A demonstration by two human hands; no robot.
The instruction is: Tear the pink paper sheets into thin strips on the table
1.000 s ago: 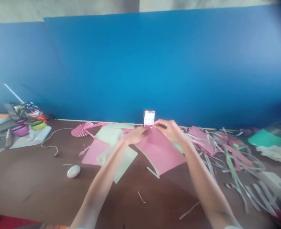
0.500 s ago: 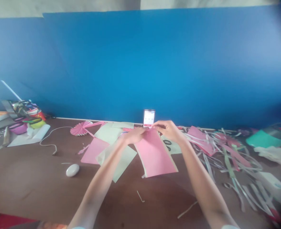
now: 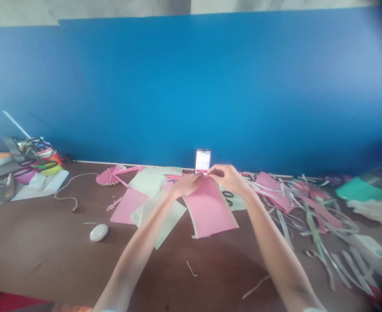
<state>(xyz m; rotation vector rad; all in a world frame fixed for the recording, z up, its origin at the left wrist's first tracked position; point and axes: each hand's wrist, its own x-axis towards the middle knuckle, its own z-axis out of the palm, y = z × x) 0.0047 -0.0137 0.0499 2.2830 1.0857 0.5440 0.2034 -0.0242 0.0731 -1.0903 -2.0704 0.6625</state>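
Observation:
A pink sheet of paper [image 3: 212, 208] with pale side edges hangs or lies toward me below both hands. My left hand [image 3: 187, 184] lies across its top left part, the fingers reaching to the far edge. With finger and thumb, my right hand [image 3: 222, 173] pinches the far edge near its right corner. Just beyond the fingertips stands a phone [image 3: 203, 160] with a lit screen. Black scissor handles [image 3: 227, 198] show on pale paper right of the sheet. Left of my left hand are pale green sheets [image 3: 169, 216] and another pink sheet [image 3: 129, 206].
A pink folded paper fan [image 3: 110, 175] lies at the back left. A white mouse-like object [image 3: 99, 233] and a white cable [image 3: 63, 198] are on the brown table [image 3: 48, 251]. Tangled paper strips [image 3: 317, 225] cover the right side. A blue panel [image 3: 191, 86] stands behind.
The near edge of the pink sheet has shifted slightly up and left. Both hands stay nearly in place at its far edge.

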